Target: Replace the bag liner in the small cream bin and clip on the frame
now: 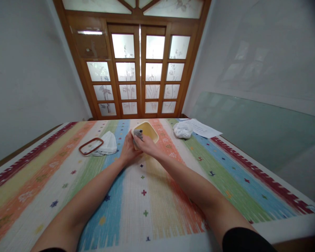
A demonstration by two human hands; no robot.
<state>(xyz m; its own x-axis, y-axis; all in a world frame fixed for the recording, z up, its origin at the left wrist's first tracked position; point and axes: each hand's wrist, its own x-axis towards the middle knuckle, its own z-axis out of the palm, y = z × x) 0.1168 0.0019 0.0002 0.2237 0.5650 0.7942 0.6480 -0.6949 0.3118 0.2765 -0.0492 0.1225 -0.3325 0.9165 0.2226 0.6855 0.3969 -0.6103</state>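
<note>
A pale yellow container [151,130] with rounded corners is tilted, so its open inside faces me. My left hand [128,148] is wrapped round its left side and holds it. In my right hand [148,145] is a grey cloth [138,133], pinched at the container's left rim. Part of the cloth shows inside the rim; the rest is hidden by my fingers. To the left lies a reddish-brown rounded rectangular frame [102,141], partly over a white cloth [109,142].
A crumpled white bundle [183,130] sits at the right, beside printed paper sheets [204,129]. A striped cloth [131,206] covers the table. Behind it stand wooden doors with glass panes [140,70], and a glass panel [252,122] leans along the right wall.
</note>
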